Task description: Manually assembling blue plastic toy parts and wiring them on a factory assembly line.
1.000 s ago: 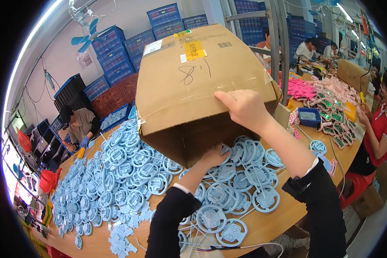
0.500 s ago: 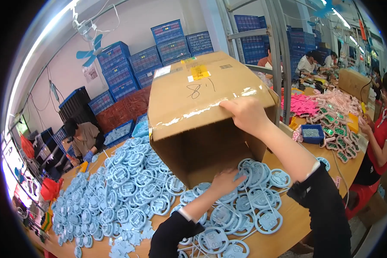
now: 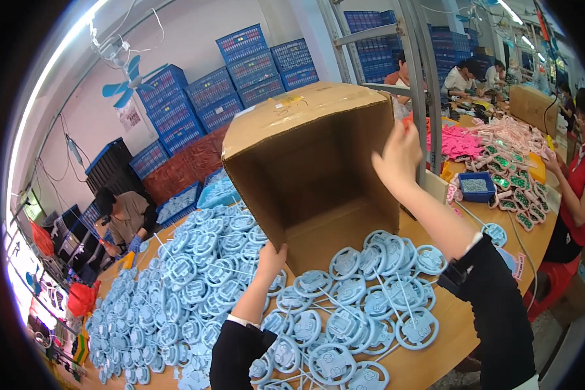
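gripping the edge of a brown cardboard box (image 3: 292, 120) with the left hand (image 3: 271, 261), low on its left side, pinching the cardboard between thumb and fingers. holding the right hand (image 3: 400, 156) up by the right edge of the box, fingers partly curled, thumb in front of the inner wall; cannot tell whether touching the cardboard or just beside it. looking straight into the open mouth of the box, tipped on its side above the far part of the desk (image 3: 429, 361); cannot tell whether resting there or lifted.

seeing loose light-blue ring pieces (image 3: 331, 363) just in front of the mouth, overlapping on the desk, and a larger light-blue heap (image 3: 195, 279) to the left, close by the left hand. noting farther right a small dark-blue tray (image 3: 478, 195) beside green-faced pink parts (image 3: 500, 172), near a seated person in red (image 3: 582, 188).
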Motion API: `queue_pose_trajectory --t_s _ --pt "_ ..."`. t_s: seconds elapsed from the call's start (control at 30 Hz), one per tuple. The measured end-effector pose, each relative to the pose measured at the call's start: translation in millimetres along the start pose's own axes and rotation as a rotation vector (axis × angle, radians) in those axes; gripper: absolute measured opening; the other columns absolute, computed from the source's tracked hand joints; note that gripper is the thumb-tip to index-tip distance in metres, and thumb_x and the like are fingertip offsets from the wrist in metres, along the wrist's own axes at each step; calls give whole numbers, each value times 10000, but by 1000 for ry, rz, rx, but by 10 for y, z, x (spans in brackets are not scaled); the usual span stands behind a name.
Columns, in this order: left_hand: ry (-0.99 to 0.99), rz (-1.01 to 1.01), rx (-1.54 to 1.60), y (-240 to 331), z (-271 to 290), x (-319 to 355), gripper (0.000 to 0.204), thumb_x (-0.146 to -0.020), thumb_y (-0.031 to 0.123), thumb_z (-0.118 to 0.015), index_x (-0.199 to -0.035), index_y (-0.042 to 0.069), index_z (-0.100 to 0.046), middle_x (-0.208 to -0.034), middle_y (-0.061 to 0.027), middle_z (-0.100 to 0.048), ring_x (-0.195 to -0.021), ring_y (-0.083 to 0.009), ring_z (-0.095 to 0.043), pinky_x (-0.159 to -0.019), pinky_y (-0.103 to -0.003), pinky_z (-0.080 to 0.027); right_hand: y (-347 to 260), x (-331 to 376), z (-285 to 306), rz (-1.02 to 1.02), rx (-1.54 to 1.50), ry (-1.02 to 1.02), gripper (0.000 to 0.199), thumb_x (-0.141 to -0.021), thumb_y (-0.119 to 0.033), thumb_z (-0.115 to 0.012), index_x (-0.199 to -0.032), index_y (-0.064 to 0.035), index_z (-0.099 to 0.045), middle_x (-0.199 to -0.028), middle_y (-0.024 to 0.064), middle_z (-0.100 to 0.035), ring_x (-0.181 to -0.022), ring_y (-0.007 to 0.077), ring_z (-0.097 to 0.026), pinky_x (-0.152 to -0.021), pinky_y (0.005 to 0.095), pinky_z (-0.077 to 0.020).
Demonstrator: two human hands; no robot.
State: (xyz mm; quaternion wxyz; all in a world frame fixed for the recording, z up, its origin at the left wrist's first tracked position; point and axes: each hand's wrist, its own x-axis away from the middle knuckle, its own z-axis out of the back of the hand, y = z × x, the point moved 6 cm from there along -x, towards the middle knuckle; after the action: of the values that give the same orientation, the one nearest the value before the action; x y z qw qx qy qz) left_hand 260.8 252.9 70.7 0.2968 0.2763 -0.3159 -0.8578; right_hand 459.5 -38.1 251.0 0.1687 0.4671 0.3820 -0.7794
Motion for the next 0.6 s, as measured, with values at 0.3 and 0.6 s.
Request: queue_pose_trajectory --t_s 0.3,0.6 --pt "192 -143 -39 -129 -398 -674 271 -815 172 -504 -1013 -8 -546 -927 -243 -589 -896 -412 -546 -750 -432 -442 1241 608 -1505 -187 -297 -891 339 -793 -155 -519 -1094 0 -504 -1027 222 -567 -991 358 -526 -835 397 -425" --pt "-142 189 95 -696 -804 -797 304 -874 215 -437 -1068 -17 -470 -592 -167 -567 -408 -233 -558 -364 -336 -441 1648 1310 -2035 -345 34 -999 282 -737 -186 -561 -892 43 -620 -956 247 -587 -929 355 -570 -802 393 -462"
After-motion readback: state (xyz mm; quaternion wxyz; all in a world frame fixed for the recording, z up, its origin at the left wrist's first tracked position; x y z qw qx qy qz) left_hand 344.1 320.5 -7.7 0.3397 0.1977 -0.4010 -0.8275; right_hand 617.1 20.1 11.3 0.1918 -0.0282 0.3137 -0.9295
